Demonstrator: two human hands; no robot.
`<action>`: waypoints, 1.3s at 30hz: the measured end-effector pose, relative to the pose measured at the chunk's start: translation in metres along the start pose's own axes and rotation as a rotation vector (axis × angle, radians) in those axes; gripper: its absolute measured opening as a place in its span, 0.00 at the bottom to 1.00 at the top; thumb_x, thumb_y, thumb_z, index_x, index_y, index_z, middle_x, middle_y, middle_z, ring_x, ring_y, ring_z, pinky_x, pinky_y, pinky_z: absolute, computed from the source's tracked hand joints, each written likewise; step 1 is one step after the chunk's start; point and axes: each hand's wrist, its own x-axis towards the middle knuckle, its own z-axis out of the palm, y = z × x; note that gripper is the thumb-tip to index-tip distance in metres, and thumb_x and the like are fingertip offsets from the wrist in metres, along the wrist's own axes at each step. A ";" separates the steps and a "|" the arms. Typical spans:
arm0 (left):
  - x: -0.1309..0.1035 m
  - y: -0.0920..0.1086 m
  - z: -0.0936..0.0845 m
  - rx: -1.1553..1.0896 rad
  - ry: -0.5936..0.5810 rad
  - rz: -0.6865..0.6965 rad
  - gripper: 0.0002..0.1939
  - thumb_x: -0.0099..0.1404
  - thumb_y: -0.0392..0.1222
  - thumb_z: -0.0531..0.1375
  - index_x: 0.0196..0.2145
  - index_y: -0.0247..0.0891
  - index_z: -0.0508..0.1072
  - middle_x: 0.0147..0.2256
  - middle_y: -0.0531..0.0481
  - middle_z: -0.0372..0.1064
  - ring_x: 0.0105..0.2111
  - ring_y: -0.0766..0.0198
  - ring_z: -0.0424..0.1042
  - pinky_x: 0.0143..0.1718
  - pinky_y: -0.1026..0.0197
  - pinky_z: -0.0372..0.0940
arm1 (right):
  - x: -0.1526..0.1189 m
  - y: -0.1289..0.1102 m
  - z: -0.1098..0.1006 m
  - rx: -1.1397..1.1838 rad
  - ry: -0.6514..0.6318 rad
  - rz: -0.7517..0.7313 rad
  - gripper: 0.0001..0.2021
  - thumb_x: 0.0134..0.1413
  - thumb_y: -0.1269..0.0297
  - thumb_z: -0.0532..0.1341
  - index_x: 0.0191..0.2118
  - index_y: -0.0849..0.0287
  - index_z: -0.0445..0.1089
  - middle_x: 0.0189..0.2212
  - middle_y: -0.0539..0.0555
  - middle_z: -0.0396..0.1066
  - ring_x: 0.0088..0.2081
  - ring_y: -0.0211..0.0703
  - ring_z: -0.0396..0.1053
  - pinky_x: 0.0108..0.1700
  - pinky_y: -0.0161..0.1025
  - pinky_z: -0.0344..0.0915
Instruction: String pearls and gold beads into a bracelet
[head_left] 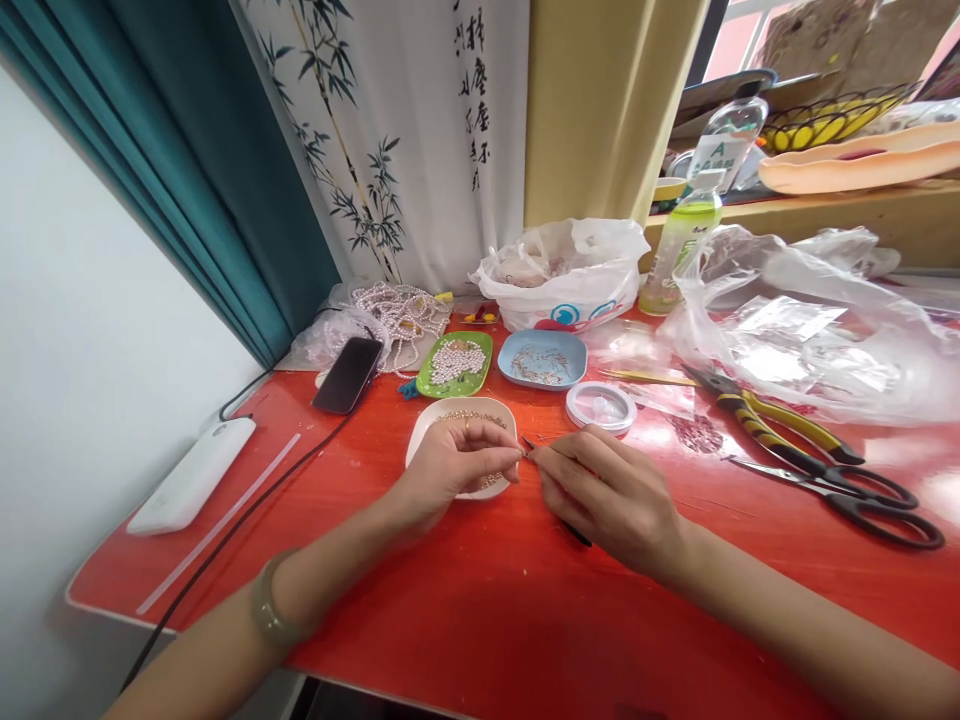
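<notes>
My left hand [471, 455] is closed in a pinch above the right side of a white dish [420, 440] of small gold-coloured beads. Whatever lies between its thumb and finger is too small to make out. My right hand [611, 490] is wrapped round a small dark-tipped tool [579, 536]; a pointed tip shows by the fingertips and a black end below the palm. Most of that tool is hidden, so its kind is unclear. The fingertips of both hands nearly meet. Behind them are a green dish [486, 375] of pale beads and a blue dish [510, 345] of little metal pieces.
A round clear-lidded container [600, 407] is behind my right hand. To the right lie yellow-and-black pliers [780, 420], black-handled scissors [862, 495] and plastic bags [825, 330]. A phone [349, 375], bead strands [397, 310], a white power bank [191, 475] and a black cable [247, 510] occupy the left.
</notes>
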 end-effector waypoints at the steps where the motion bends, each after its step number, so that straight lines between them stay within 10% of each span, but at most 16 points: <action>1: 0.000 0.000 0.000 -0.001 0.004 -0.001 0.10 0.48 0.43 0.63 0.25 0.34 0.70 0.19 0.53 0.66 0.18 0.74 0.56 0.17 0.69 0.44 | 0.000 0.000 0.000 0.000 -0.003 -0.002 0.07 0.51 0.76 0.53 0.32 0.62 0.67 0.21 0.52 0.64 0.23 0.36 0.59 0.23 0.33 0.59; 24: -0.001 -0.003 0.002 0.040 -0.023 0.153 0.06 0.51 0.40 0.62 0.26 0.35 0.72 0.20 0.54 0.69 0.21 0.71 0.67 0.23 0.69 0.60 | 0.003 -0.001 -0.001 0.042 0.021 0.010 0.07 0.51 0.76 0.53 0.29 0.66 0.68 0.20 0.53 0.63 0.22 0.35 0.55 0.23 0.33 0.57; 39: -0.007 -0.010 0.002 0.536 0.167 0.676 0.04 0.54 0.37 0.60 0.29 0.36 0.74 0.23 0.51 0.71 0.19 0.71 0.62 0.20 0.68 0.59 | 0.002 -0.004 -0.001 0.214 0.038 0.145 0.08 0.51 0.77 0.52 0.31 0.66 0.68 0.22 0.54 0.65 0.24 0.35 0.60 0.25 0.34 0.61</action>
